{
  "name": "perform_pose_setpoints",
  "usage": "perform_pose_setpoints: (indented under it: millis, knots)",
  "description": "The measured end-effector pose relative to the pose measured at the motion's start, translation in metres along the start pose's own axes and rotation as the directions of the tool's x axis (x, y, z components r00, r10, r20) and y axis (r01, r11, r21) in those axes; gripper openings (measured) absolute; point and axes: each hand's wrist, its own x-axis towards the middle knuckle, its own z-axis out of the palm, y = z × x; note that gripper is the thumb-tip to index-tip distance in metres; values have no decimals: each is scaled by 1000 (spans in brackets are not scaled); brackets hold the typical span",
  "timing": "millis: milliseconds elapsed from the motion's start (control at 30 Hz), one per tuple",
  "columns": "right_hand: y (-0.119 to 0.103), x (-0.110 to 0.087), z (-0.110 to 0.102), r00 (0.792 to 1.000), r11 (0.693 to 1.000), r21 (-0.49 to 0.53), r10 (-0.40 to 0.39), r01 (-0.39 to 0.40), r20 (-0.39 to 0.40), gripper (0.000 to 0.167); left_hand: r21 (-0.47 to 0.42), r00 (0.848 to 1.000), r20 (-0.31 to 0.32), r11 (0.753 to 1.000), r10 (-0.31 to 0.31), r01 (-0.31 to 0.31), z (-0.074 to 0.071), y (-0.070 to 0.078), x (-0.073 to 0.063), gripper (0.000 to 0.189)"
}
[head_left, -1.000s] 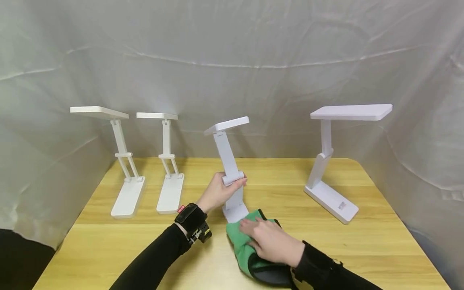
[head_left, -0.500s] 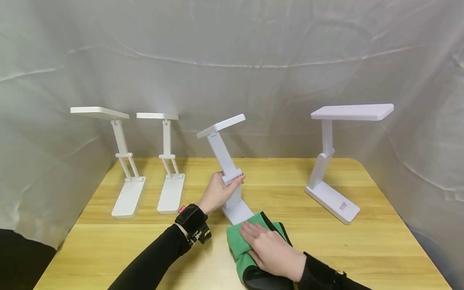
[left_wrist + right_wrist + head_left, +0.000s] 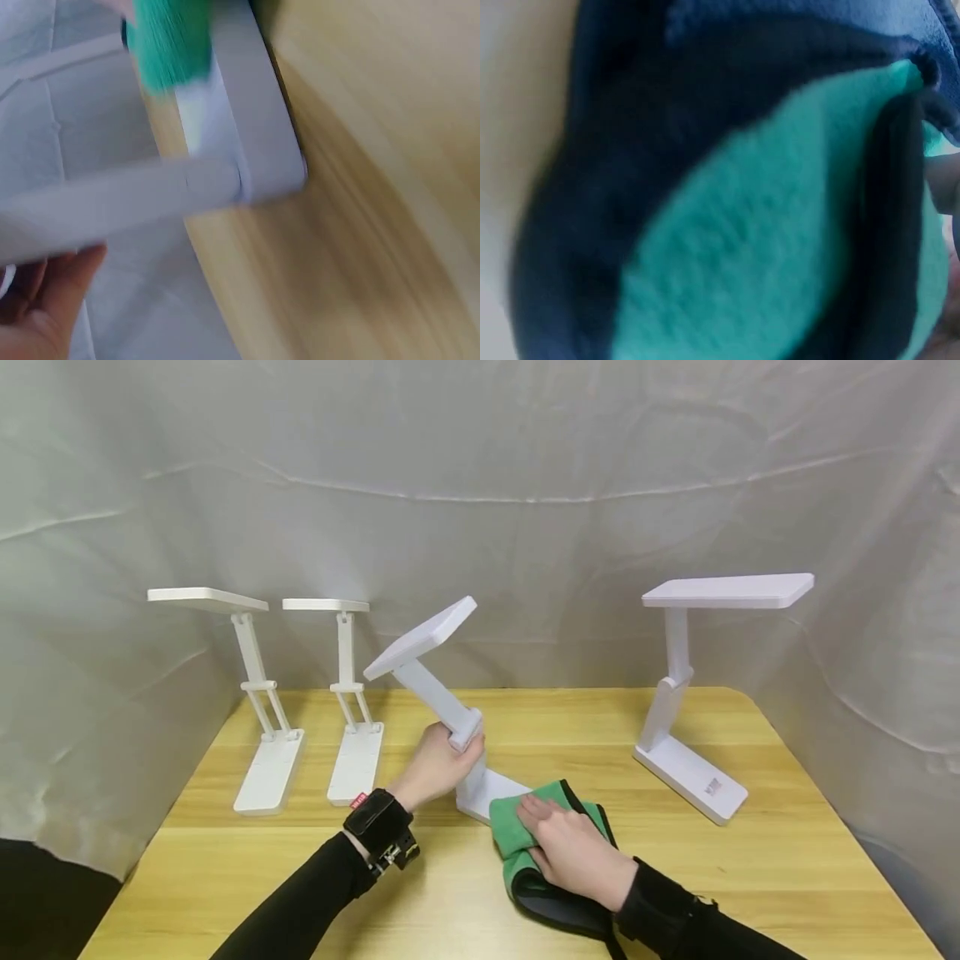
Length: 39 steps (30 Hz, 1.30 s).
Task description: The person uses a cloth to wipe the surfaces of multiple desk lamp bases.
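Note:
In the head view my left hand (image 3: 441, 767) grips a white folding desk lamp (image 3: 433, 693) at the hinge of its arm. The lamp's head leans to the left, and its base (image 3: 492, 791) points toward the right. My right hand (image 3: 576, 853) holds a green cloth with black edging (image 3: 517, 833) over the front end of that base, which the cloth hides. Seen from the left wrist, the lamp arm (image 3: 120, 202) runs to the base, with the green cloth (image 3: 172, 41) against it. Bunched cloth (image 3: 727, 240) fills most of the right wrist view, fingers at its right edge.
Two white desk lamps stand unfolded on the left, the outer lamp (image 3: 268, 770) and the inner lamp (image 3: 356, 762). Another desk lamp (image 3: 690, 777) stands at the right. A grey fabric sheet (image 3: 525, 527) hangs behind and beside the wooden table (image 3: 750, 893).
My left hand has turned the lamp: its head has swung left and toward me, and its base now points further right. My right hand and the cloth have shifted slightly right with the base.

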Motion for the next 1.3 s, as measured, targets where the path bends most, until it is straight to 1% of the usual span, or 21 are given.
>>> perform_pose_setpoints:
  millis: [67, 167, 233, 300, 400, 467, 533, 567, 733, 800, 867, 900, 1033, 1100, 1167, 1233, 1300]
  knots:
    - [3, -6, -2, 1000, 1000, 11, 30, -29, -6, 51, 26, 998, 41, 999, 37, -38, -2, -3, 0, 12]
    - [3, -4, -3, 998, 998, -37, 47, -49, -49, 44, 21, 993, 95, 997, 72, -75, -2, -4, 0, 15]
    - [-2, 5, 0, 994, 994, -96, 39, -48, -101, 36, 4, 991, 117, 997, 73, -74, 1, -3, -1, 15]
    - [-9, 19, 4, 988, 986, -159, 20, -45, -155, 33, -5, 990, 118, 997, 74, -74, 4, -1, -1, 14]
    - [-21, 38, 10, 979, 974, -223, -11, -35, -201, 33, 7, 987, 119, 994, 111, -112, 9, -1, -1, 13]
    - [-24, 41, 12, 978, 970, -240, -19, -32, -207, 32, 30, 983, 116, 989, 144, -148, 11, -2, 0, 12]
    - [-22, 36, 11, 979, 973, -228, -12, -35, -201, 29, 43, 980, 115, 985, 162, -168, 11, -2, 1, 12]
    - [-19, 31, 10, 980, 977, -211, -2, -40, -198, 27, 48, 981, 110, 985, 161, -167, 11, -3, 1, 12]
    - [-2, 0, 0, 987, 988, -143, 34, -57, -158, 24, 23, 986, 105, 991, 128, -132, 4, -3, -2, 13]
    - [1, -5, -4, 989, 989, -135, 42, -62, -144, 23, 21, 986, 116, 992, 121, -124, 3, -4, -3, 14]
    - [-1, -1, -5, 988, 990, -127, 42, -62, -150, 22, 23, 987, 117, 993, 114, -118, 2, -5, -4, 15]
    - [-3, 5, -4, 986, 990, -128, 33, -54, -162, 23, 25, 987, 114, 993, 111, -115, 2, -6, -4, 16]
    - [-22, 39, 4, 983, 988, -150, 3, -31, -185, 25, 22, 989, 106, 994, 106, -109, 1, -6, -5, 14]
    - [-28, 49, 8, 983, 986, -167, -12, -19, -183, 24, 30, 987, 116, 992, 114, -119, 2, -4, -4, 13]
    - [-28, 49, 9, 985, 986, -167, -9, -20, -174, 19, 41, 985, 129, 991, 119, -125, 3, -3, -3, 12]
    - [-22, 37, 8, 983, 989, -149, -9, -18, -181, 17, 44, 984, 130, 990, 124, -131, 3, -3, -2, 13]
    - [-13, 21, 5, 984, 992, -121, 0, -21, -177, 18, 44, 985, 123, 991, 117, -123, 1, -3, -3, 14]
